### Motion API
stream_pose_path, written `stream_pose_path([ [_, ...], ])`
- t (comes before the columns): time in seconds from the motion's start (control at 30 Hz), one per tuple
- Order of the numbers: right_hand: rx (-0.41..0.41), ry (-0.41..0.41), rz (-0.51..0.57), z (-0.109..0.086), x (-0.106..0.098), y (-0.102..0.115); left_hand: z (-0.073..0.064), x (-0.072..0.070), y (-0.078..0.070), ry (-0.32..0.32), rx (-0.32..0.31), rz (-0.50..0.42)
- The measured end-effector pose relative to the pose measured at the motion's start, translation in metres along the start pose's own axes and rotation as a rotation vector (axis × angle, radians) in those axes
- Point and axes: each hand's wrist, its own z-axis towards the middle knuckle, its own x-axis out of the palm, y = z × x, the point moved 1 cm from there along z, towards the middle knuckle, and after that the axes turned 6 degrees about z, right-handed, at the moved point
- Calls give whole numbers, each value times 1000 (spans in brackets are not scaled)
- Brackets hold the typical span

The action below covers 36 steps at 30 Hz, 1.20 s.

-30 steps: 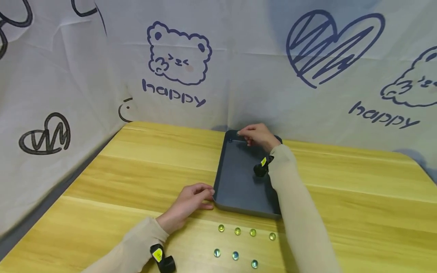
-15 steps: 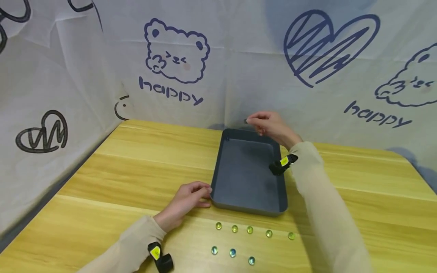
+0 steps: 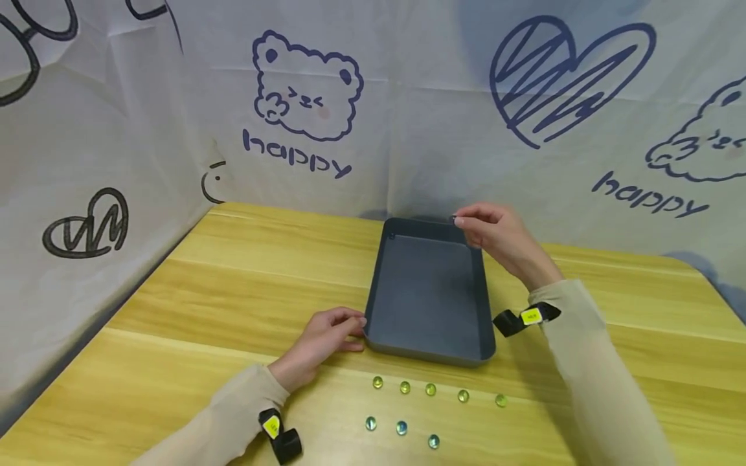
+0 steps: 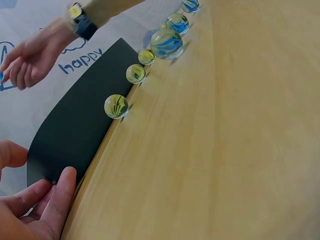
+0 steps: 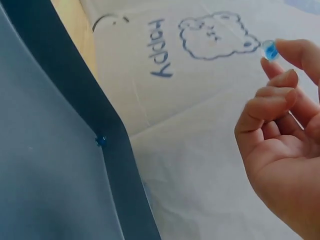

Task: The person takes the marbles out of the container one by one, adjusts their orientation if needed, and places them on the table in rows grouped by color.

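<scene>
A dark grey rectangular tray [image 3: 431, 298] lies on the wooden table. My left hand [image 3: 323, 340] holds it at the near left corner, thumb at the rim and fingertips against the outer wall. Over the tray's far right corner, my right hand [image 3: 507, 239] pinches a clear marble with a blue swirl [image 5: 270, 50] between thumb and index finger. Its other fingers are curled toward the palm. A blue marble [image 5: 101, 141] sits inside the tray in the far left corner.
In front of the tray, several yellow-green marbles [image 3: 430, 389] form a row. Nearer still lie three blue marbles [image 3: 401, 428] in a second row. A white cloth [image 3: 443, 129] with drawings hangs behind the table's far edge.
My right hand has moved right, from the tray's far left part to above its far right corner, rising midway. My left hand stays at the near left corner.
</scene>
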Motion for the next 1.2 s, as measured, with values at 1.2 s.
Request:
stream_pose_path([
  [1.2,-241,99,194,-127,2,-14,4,3,2,-21,6,-10],
])
